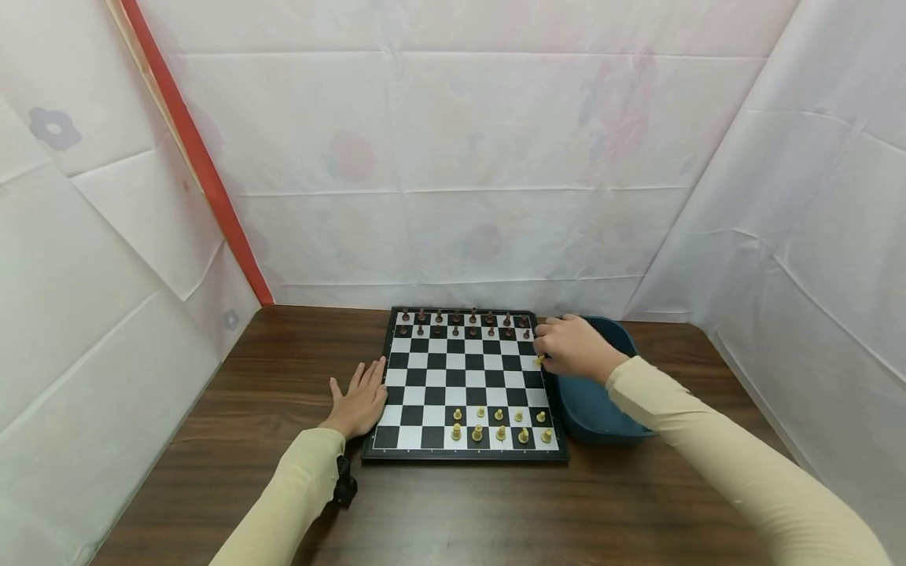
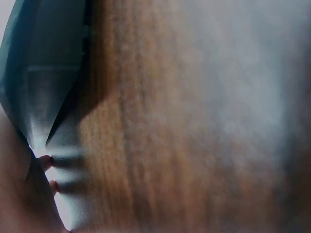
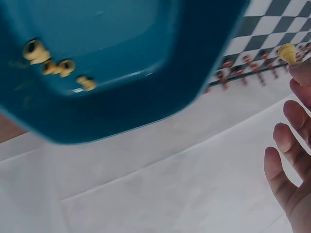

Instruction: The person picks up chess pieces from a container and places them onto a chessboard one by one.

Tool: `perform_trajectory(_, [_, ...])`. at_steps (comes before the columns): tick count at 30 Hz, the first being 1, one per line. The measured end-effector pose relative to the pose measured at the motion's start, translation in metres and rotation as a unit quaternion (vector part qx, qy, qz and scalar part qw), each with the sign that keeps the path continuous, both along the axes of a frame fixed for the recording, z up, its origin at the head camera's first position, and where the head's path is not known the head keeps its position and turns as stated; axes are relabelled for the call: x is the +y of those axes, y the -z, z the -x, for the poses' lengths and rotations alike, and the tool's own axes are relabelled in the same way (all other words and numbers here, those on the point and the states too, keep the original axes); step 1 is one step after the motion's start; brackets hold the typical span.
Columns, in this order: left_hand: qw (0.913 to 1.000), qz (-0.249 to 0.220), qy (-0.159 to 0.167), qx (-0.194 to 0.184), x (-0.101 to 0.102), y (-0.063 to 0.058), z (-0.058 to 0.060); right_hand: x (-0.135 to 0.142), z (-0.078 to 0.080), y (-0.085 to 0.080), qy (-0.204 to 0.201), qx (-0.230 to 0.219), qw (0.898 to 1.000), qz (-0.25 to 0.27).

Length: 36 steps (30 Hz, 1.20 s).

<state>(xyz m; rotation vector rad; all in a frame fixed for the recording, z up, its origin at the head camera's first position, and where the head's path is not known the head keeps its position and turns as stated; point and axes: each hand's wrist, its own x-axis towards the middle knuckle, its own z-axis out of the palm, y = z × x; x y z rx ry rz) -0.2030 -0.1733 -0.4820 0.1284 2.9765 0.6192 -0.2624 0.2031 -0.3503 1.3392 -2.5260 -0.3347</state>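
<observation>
A chessboard (image 1: 446, 395) lies open on the table. Dark red chess pieces (image 1: 456, 317) fill the two far rows, and several yellow pieces (image 1: 501, 432) stand on the right part of the two near rows. Between thumb and finger, my right hand (image 1: 575, 347) pinches a yellow chess piece (image 3: 287, 52) above the board's right edge; its other fingers (image 3: 286, 145) are extended. My left hand (image 1: 359, 402) lies flat with spread fingers at the board's left edge. In the left wrist view only part of that hand shows, beside blurred wood.
A blue plastic basin (image 1: 607, 431) stands against the board's right side, partly under my right forearm. Several yellow chess pieces (image 3: 36, 51) lie inside it. White patterned sheets (image 1: 453, 157) close off the back and both sides of the brown wooden table (image 1: 453, 511).
</observation>
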Motion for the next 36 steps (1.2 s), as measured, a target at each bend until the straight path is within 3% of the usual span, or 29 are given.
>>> perform_trajectory(6, [1.0000, 0.000, 0.000, 0.002, 0.000, -0.002, 0.000, -0.034, -0.008, 0.002, -0.027, 0.006, 0.999, -0.026])
perform_trajectory(14, [1.0000, -0.003, -0.002, 0.004, 0.000, -0.002, -0.001, -0.079, -0.018, 0.012, -0.094, 0.013, 0.995, -0.031])
perform_trajectory(21, [1.0000, -0.005, -0.006, 0.004, 0.002, -0.003, 0.000, -0.113, -0.034, 0.016, -0.136, 0.012, 0.989, -0.051])
perform_trajectory(28, [0.9999, -0.010, -0.006, 0.010, 0.003, -0.004, 0.000, -0.133, -0.050, 0.023, -0.168, 0.022, 0.983, -0.067])
perform_trajectory(32, [0.9999, -0.006, -0.006, 0.006, 0.004, -0.004, 0.001, -0.139, -0.055, 0.028, -0.182, 0.042, 0.979, -0.084])
perform_trajectory(36, [1.0000, -0.004, -0.006, 0.000, 0.004, -0.006, 0.002, -0.144, -0.057, 0.033, -0.194, 0.035, 0.976, -0.093])
